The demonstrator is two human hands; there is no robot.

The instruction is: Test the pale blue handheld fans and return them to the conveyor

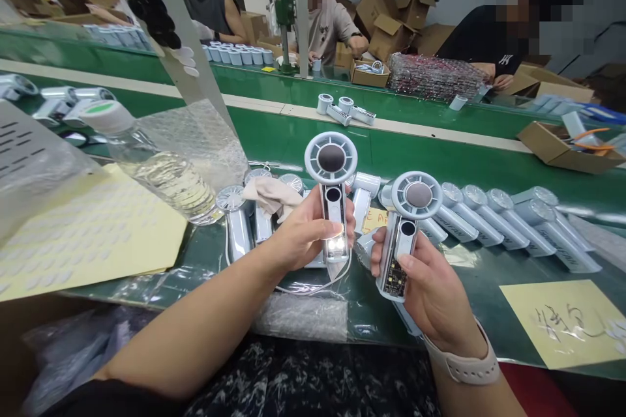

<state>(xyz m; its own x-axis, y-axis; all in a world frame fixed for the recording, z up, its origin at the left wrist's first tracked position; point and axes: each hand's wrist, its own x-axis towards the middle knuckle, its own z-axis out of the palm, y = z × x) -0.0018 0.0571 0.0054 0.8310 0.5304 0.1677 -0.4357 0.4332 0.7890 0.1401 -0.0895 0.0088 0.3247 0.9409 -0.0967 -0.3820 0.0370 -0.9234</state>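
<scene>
My left hand (304, 229) is closed around the handle of a light-blue handheld fan (331, 159), its thumb on the handle's front, where white lights glow. In my right hand (433, 273) is a second handheld fan (417, 195), tilted slightly, with the thumb on its handle and a dark circuit board showing below. Both round heads face me. Behind my left hand stand more fans (239, 228), a beige cloth (274, 194) draped over some. To the right of my right hand, several fans (493, 221) lie in a slanted row.
A water bottle (161, 169) leans at the left beside a yellow sticker sheet (98, 234). Bubble wrap (303, 316) lies at the front edge, and a handwritten yellow note (562, 322) at the right. Two fans (345, 111) rest across the line, where other people sit working.
</scene>
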